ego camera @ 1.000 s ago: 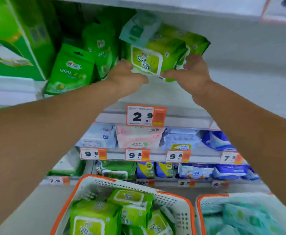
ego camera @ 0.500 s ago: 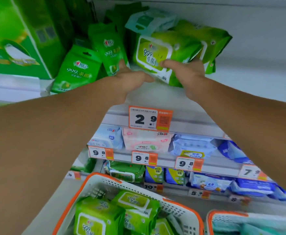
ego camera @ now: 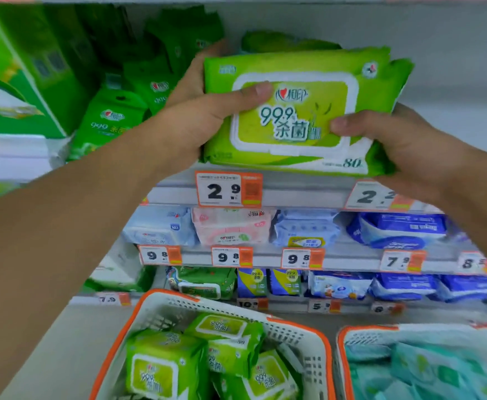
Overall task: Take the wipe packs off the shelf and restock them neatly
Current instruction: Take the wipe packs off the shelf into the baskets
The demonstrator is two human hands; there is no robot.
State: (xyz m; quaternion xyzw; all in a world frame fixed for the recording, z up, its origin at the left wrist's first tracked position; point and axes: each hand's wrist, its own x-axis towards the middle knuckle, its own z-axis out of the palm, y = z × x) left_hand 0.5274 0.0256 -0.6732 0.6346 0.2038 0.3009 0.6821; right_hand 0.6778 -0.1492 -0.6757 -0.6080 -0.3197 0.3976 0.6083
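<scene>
A large green wipe pack (ego camera: 300, 111) is held by its two short ends in front of the top shelf (ego camera: 294, 194), printed lid face turned to the camera. The left hand (ego camera: 204, 111) is wrapped round the pack's left end, thumb laid across the lid label and fingers hidden behind; the right hand (ego camera: 395, 140) is clamped on the lower right end, thumb on the front. The pack's long axis is seen running left to right, roughly parallel to the shelf edge, and the pack sits directly above the 2.9 price tag (ego camera: 228, 189). More green packs are glimpsed behind it, deeper on the shelf. The orange-rimmed basket (ego camera: 155, 301), already part-filled with matching packs, lies well below the price tag and toward the left arm. By this reading, the load is shared evenly between both hands, and a downward carry past the shelf lip appears to be called for.
</scene>
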